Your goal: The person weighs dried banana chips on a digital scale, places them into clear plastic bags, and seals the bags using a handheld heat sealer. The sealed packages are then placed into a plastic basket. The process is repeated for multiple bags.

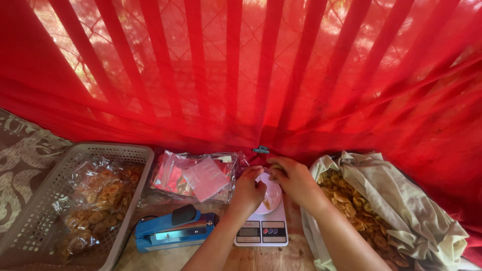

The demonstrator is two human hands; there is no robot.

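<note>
Grey slatted basket (35, 221) far left, holding clear packets of yellow chips (95, 200). Blue heat sealer (170, 228) on bench. Behind it, stack of clear empty pouches with pink label cards (198, 175). Left hand (247, 193) and right hand (296, 181) both pinch clear pouch (272, 194) atop white scale (262, 228). Cloth-lined sack of loose chips (381, 200) far right.

Two bare forearms and hands, seen from above.
Both arms enter from the bottom edge uncovered: no sleeves, cuffs or gloves show anywhere along them. The left hand (247, 190) and the right hand (296, 180) carry no visible rings, and neither wrist wears a watch, band or bracelet. The fingers (253, 173) are bare; nails are too small to tell.
</note>
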